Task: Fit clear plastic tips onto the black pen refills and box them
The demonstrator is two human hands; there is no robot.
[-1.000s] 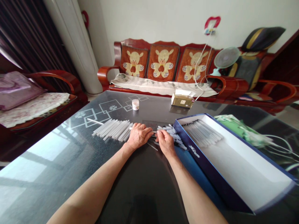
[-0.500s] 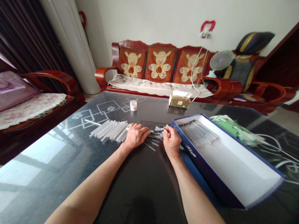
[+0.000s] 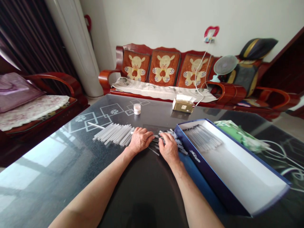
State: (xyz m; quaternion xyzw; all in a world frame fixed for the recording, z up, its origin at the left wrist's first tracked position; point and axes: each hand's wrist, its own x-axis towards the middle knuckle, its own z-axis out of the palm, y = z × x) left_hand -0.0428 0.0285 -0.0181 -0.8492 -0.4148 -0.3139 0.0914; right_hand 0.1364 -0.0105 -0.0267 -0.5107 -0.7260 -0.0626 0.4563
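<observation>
My left hand [image 3: 142, 140] is closed around a slim translucent white tube, whose end [image 3: 132, 133] sticks out on its left side. Beside that hand, a row of similar white tubes [image 3: 114, 133] lies slanted on the dark glossy table. My right hand [image 3: 169, 148] is close by on the right, thumb and fingers bent together over a pile of thin black and white pieces [image 3: 178, 142]. What its fingertips hold is too small to make out. A few thin strips [image 3: 154, 151] lie between the hands, partly hidden by them.
Right of my hands stands an open blue box [image 3: 225, 180] with a white inside, holding a row of dark-ended clear sticks [image 3: 201, 137]. Farther back are a small white cup [image 3: 137, 109] and a tissue pack [image 3: 182, 105]. A green bag [image 3: 239, 134] and white cables [image 3: 276, 148] lie beyond the box.
My right hand has moved left from the black and white pieces, closer to my left hand. My left hand keeps its grip on the tube. The view has shifted slightly.
</observation>
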